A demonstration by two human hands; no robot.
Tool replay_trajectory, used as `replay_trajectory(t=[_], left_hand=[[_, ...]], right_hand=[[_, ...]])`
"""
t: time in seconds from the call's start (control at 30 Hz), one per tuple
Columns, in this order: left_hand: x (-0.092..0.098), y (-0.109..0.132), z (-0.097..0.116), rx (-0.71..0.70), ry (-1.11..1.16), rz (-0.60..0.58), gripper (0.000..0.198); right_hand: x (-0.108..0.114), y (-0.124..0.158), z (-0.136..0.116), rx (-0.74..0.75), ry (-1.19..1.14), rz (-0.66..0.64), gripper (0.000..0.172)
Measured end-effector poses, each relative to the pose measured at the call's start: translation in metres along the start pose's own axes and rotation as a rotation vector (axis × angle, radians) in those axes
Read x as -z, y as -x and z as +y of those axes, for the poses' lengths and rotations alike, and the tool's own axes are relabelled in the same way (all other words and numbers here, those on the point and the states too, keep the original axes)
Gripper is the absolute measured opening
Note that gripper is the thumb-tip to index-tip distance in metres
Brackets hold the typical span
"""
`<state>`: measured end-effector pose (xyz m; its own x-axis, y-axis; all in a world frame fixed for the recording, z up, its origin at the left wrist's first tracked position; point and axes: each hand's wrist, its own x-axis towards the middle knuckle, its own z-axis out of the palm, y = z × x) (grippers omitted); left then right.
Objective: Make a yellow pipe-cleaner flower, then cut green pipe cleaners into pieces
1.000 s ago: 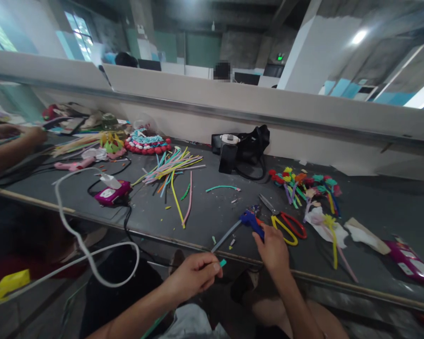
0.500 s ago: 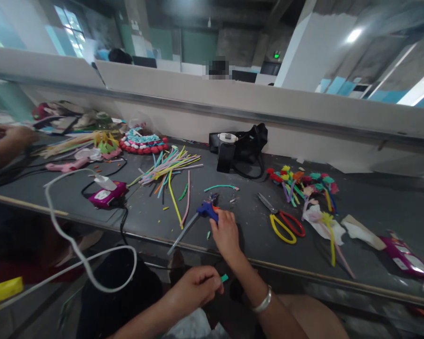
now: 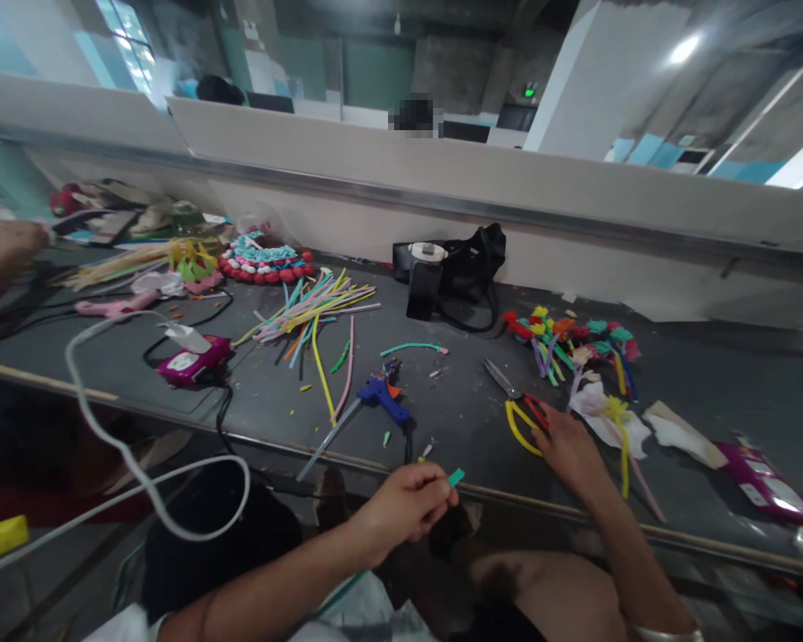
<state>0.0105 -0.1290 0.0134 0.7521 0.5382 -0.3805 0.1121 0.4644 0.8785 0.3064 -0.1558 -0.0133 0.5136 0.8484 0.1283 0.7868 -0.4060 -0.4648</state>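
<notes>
My left hand (image 3: 408, 506) is closed in a pinch in front of the table edge, with a short green strip (image 3: 456, 477) poking out past its fingertips. My right hand (image 3: 570, 453) has its fingers on the red handle of the scissors (image 3: 525, 421), which lie on the table with yellow and red loops; part of the grip is hidden. Between the hands and the pile lies a blue glue gun (image 3: 383, 397) with a clear glue stick in its back. A curved teal pipe cleaner (image 3: 415, 347) rests behind it.
Loose coloured pipe cleaners (image 3: 318, 308) lie left of centre, near a purple power box (image 3: 194, 364). A black bag (image 3: 472, 281) stands at the back. Coloured flowers (image 3: 568, 339) and a second purple box (image 3: 766, 481) are at right. Another person's hand (image 3: 10, 245) shows at far left.
My right hand has let go of the glue gun and moved right onto the scissors' handle. My left hand has risen and shifted right, still pinching the green strip.
</notes>
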Motion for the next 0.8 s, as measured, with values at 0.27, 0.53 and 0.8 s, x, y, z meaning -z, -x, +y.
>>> replay_trajectory(t=[0.27, 0.53, 0.8], left_hand=[[-0.017, -0.053, 0.02, 0.009, -0.005, 0.025, 0.034], [0.014, -0.073, 0.042, -0.123, -0.307, 0.163, 0.039], [0.031, -0.155, 0.06, -0.418, -0.677, 0.42, 0.02]], right_hand=[[0.01, 0.023, -0.003, -0.123, -0.352, -0.21, 0.047], [-0.003, 0.087, -0.047, -0.152, -1.528, -0.446, 0.071], [-0.022, 0.071, -0.051, -0.265, -1.678, -0.317, 0.049]])
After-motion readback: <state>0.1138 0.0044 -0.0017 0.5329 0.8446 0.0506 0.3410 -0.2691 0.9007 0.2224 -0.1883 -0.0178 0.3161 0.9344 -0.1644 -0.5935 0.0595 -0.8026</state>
